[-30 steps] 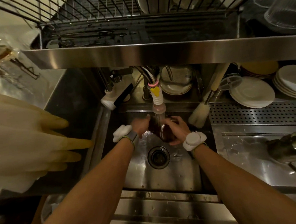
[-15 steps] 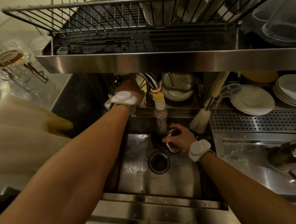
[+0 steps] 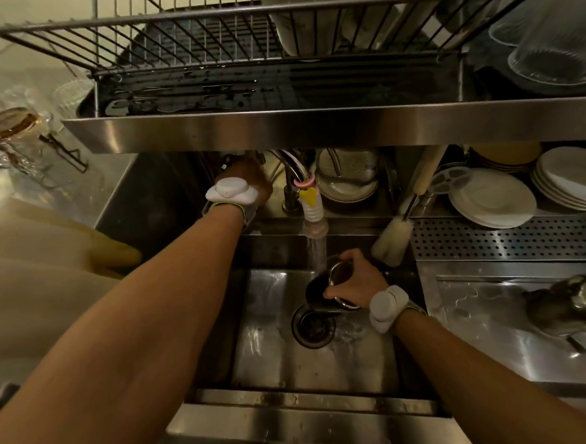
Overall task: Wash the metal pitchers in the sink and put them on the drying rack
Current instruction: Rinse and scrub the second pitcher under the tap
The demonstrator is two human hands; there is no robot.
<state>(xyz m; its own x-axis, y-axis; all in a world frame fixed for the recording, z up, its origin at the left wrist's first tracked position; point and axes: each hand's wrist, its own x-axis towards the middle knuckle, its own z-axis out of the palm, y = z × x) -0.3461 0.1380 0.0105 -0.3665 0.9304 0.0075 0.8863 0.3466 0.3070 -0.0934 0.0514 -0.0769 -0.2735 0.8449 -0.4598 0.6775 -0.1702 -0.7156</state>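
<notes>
Metal pitcher (image 3: 323,292) tilted under the tap (image 3: 313,217) stream, mid-sink (image 3: 276,360), gripped by curled fingers (image 3: 352,256) of the right hand (image 3: 355,283). Left hand (image 3: 251,179) far back beneath the drying rack (image 3: 205,38) (fingers hidden; grip cannot be told).

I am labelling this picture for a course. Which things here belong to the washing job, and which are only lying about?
In the job: pitcher, held by the right hand under the running tap; sink; drying rack; left hand, up behind the tap.
Lying about: plates; brush; rubber gloves; glasses.
</notes>
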